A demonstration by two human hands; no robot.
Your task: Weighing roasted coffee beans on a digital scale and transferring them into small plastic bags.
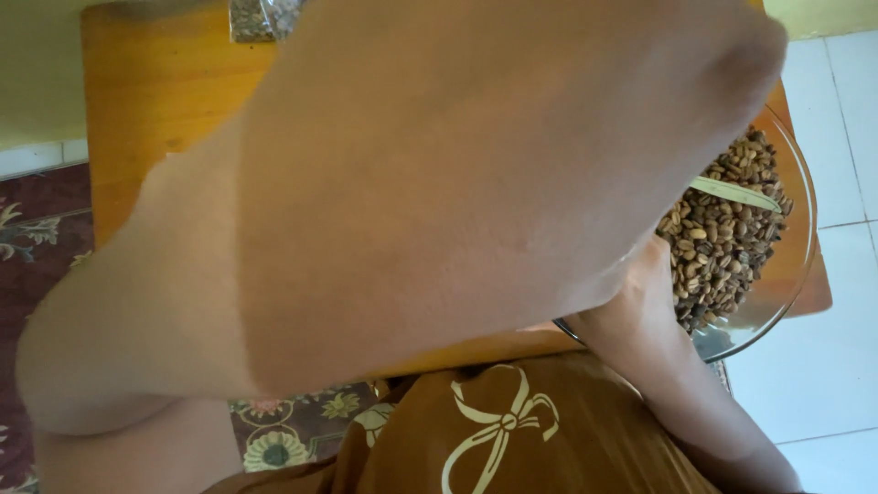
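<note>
A left hand (439,192) looms blurred close to the head camera, its grip impossible to tell. The right hand (640,302) rests at a glass bowl (800,183) of brown beans (722,229) on a wooden table (155,101); its grip is hidden.

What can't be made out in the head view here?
- Left hand: blurred, close to the lens; fingers and any grip unreadable.
- Table: mostly hidden by that hand.
- Glass bowl of beans: left half hidden.
- Right hand: only the forearm shows.
</note>
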